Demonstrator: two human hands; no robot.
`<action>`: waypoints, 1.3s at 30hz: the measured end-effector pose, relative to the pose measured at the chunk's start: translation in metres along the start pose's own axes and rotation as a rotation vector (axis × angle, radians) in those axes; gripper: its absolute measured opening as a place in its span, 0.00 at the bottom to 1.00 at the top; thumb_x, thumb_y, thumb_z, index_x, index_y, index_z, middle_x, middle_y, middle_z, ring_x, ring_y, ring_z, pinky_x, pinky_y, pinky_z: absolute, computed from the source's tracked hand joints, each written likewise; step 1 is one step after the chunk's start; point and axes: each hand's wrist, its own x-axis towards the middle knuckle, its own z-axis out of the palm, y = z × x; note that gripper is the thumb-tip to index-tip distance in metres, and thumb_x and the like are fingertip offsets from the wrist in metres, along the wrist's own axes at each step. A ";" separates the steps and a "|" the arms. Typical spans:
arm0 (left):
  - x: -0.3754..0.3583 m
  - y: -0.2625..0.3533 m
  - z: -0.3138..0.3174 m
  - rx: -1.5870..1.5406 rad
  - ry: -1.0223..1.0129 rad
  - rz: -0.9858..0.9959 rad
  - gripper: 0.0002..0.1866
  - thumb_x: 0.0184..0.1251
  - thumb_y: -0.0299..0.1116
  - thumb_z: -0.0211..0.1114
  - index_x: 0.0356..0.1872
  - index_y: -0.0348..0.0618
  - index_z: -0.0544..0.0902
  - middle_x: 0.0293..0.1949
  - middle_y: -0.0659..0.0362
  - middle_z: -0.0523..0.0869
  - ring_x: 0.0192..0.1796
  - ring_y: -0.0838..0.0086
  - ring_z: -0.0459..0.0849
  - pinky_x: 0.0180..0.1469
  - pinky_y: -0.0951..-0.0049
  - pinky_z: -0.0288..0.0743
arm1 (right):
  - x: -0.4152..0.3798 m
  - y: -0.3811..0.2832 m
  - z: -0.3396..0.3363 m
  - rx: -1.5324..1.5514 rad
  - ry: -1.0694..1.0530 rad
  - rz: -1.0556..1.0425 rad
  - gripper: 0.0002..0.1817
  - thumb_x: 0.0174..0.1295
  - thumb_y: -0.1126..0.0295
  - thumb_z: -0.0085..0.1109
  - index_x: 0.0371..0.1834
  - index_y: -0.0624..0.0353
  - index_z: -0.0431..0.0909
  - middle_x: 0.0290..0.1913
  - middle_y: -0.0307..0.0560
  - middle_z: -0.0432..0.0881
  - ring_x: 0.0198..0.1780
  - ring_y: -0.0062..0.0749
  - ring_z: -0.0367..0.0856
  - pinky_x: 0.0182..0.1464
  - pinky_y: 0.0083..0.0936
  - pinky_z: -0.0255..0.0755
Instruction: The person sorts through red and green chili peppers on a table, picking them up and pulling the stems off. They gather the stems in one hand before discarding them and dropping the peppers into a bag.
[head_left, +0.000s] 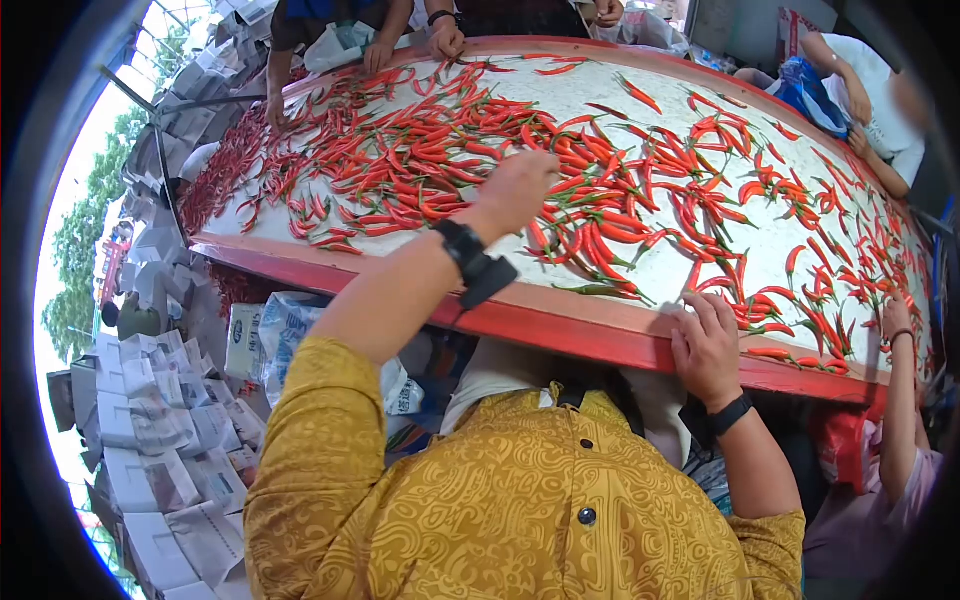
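In the head view, red peppers [615, 235] lie spread over a pale table [500, 272], loose enough, it seems, for single ones to be reached; its red edge [590, 340] probably helps keep them from slipping off. The left hand [512, 192] reaches across, above the middle of the spread, its fingers curled; whether they pinch a pepper I cannot tell. The right hand [706, 345] rests at the near edge beside more peppers, fingers bent, perhaps steadying the body; its grip is unclear.

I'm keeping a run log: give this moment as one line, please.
left hand: over red peppers; right hand: on near table rim; co-worker's hand: at far rim
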 end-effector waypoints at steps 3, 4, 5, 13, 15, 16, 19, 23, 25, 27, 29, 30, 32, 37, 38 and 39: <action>0.006 0.018 0.043 0.146 -0.282 0.041 0.07 0.59 0.28 0.56 0.35 0.41 0.81 0.37 0.55 0.79 0.45 0.61 0.79 0.48 0.61 0.73 | -0.009 0.013 -0.008 -0.005 0.028 0.007 0.15 0.51 0.73 0.59 0.43 0.59 0.78 0.51 0.50 0.76 0.56 0.48 0.70 0.58 0.43 0.64; 0.005 0.014 0.048 0.143 -0.282 0.042 0.07 0.59 0.28 0.56 0.35 0.41 0.81 0.37 0.55 0.79 0.45 0.61 0.79 0.48 0.61 0.73 | -0.012 0.017 -0.011 -0.001 0.043 0.012 0.16 0.50 0.73 0.59 0.46 0.58 0.78 0.52 0.49 0.75 0.56 0.48 0.70 0.58 0.43 0.64; 0.002 0.007 0.047 0.330 -0.302 0.185 0.08 0.57 0.28 0.56 0.35 0.42 0.81 0.38 0.57 0.79 0.46 0.63 0.78 0.49 0.64 0.74 | -0.015 0.022 -0.013 -0.003 0.042 0.013 0.16 0.50 0.73 0.59 0.46 0.58 0.78 0.52 0.49 0.75 0.56 0.48 0.70 0.58 0.43 0.64; 0.017 -0.043 -0.021 -0.080 0.117 -0.557 0.09 0.66 0.32 0.57 0.43 0.41 0.79 0.37 0.56 0.84 0.39 0.67 0.84 0.42 0.70 0.77 | -0.030 0.054 -0.030 0.022 0.009 0.012 0.19 0.50 0.73 0.59 0.48 0.62 0.76 0.52 0.51 0.75 0.55 0.49 0.70 0.58 0.43 0.64; 0.021 -0.062 -0.029 -0.362 0.240 -0.624 0.10 0.68 0.31 0.56 0.47 0.41 0.77 0.35 0.57 0.85 0.38 0.74 0.84 0.41 0.75 0.76 | -0.036 0.064 -0.032 0.025 -0.003 0.022 0.19 0.50 0.73 0.59 0.48 0.62 0.76 0.52 0.52 0.76 0.55 0.49 0.70 0.58 0.43 0.64; 0.020 -0.063 -0.029 -0.367 0.238 -0.627 0.10 0.68 0.31 0.56 0.47 0.41 0.77 0.35 0.57 0.85 0.38 0.74 0.84 0.41 0.75 0.76 | -0.038 0.069 -0.034 0.029 -0.005 0.019 0.19 0.49 0.73 0.59 0.47 0.63 0.76 0.51 0.52 0.76 0.55 0.49 0.70 0.58 0.43 0.65; 0.020 -0.051 -0.023 -0.518 0.217 -0.703 0.12 0.70 0.31 0.54 0.51 0.39 0.76 0.36 0.58 0.84 0.39 0.78 0.84 0.39 0.80 0.74 | -0.045 0.084 -0.038 0.028 -0.023 0.026 0.18 0.50 0.73 0.59 0.46 0.62 0.76 0.51 0.52 0.76 0.56 0.49 0.70 0.58 0.43 0.65; 0.021 -0.027 0.011 -0.576 -0.092 -0.723 0.15 0.70 0.29 0.51 0.55 0.40 0.75 0.36 0.58 0.84 0.38 0.77 0.83 0.41 0.77 0.75 | -0.055 0.099 -0.049 0.048 -0.053 0.035 0.17 0.51 0.73 0.58 0.46 0.62 0.77 0.51 0.51 0.76 0.55 0.48 0.70 0.58 0.42 0.65; 0.012 -0.006 0.040 -0.390 -0.155 -0.565 0.15 0.70 0.28 0.51 0.54 0.40 0.76 0.36 0.57 0.84 0.38 0.76 0.83 0.42 0.75 0.75 | -0.060 0.107 -0.056 0.035 -0.049 0.026 0.17 0.51 0.73 0.58 0.46 0.61 0.77 0.51 0.51 0.76 0.55 0.48 0.70 0.57 0.42 0.65; 0.008 0.006 0.051 -0.041 -0.223 -0.385 0.14 0.68 0.26 0.50 0.51 0.40 0.79 0.34 0.56 0.84 0.39 0.74 0.82 0.46 0.72 0.75 | -0.065 0.115 -0.061 0.027 -0.041 0.016 0.16 0.51 0.73 0.58 0.46 0.61 0.77 0.50 0.51 0.76 0.55 0.48 0.70 0.57 0.42 0.65; 0.007 0.017 0.046 -0.084 -0.144 -0.441 0.15 0.67 0.26 0.50 0.51 0.40 0.79 0.34 0.56 0.84 0.39 0.75 0.82 0.45 0.72 0.74 | -0.072 0.124 -0.066 0.004 -0.009 0.014 0.16 0.52 0.73 0.58 0.45 0.61 0.77 0.50 0.51 0.76 0.54 0.48 0.71 0.57 0.41 0.65; 0.008 0.025 0.042 -0.124 -0.068 -0.495 0.15 0.67 0.26 0.50 0.51 0.40 0.79 0.35 0.56 0.84 0.39 0.75 0.81 0.45 0.73 0.74 | -0.075 0.129 -0.069 0.003 -0.009 0.012 0.16 0.52 0.73 0.58 0.45 0.61 0.77 0.50 0.51 0.76 0.54 0.48 0.71 0.57 0.41 0.65; 0.010 0.042 0.037 -0.138 -0.021 -0.497 0.15 0.67 0.27 0.50 0.51 0.40 0.79 0.35 0.55 0.84 0.40 0.75 0.82 0.45 0.72 0.74 | -0.080 0.136 -0.075 0.001 0.012 0.007 0.15 0.51 0.73 0.59 0.44 0.61 0.77 0.49 0.50 0.77 0.54 0.48 0.71 0.57 0.41 0.66; 0.028 0.091 0.059 -0.019 -0.136 -0.310 0.14 0.66 0.32 0.53 0.50 0.42 0.79 0.42 0.51 0.84 0.44 0.61 0.82 0.48 0.65 0.74 | -0.094 0.160 -0.085 -0.001 0.012 -0.002 0.13 0.51 0.74 0.59 0.42 0.61 0.77 0.48 0.50 0.77 0.54 0.48 0.72 0.56 0.41 0.66; 0.035 0.100 0.065 -0.007 -0.239 -0.313 0.14 0.65 0.35 0.54 0.48 0.44 0.80 0.43 0.49 0.84 0.45 0.55 0.82 0.50 0.61 0.73 | -0.096 0.164 -0.089 -0.007 0.015 -0.008 0.13 0.51 0.74 0.59 0.42 0.61 0.77 0.48 0.50 0.77 0.54 0.48 0.72 0.56 0.41 0.66; 0.042 0.102 0.074 0.135 -0.320 -0.343 0.14 0.62 0.37 0.58 0.46 0.44 0.81 0.42 0.49 0.84 0.45 0.54 0.82 0.48 0.60 0.74 | -0.099 0.168 -0.091 -0.007 0.014 -0.007 0.13 0.51 0.74 0.59 0.42 0.61 0.77 0.48 0.50 0.77 0.54 0.48 0.72 0.56 0.41 0.66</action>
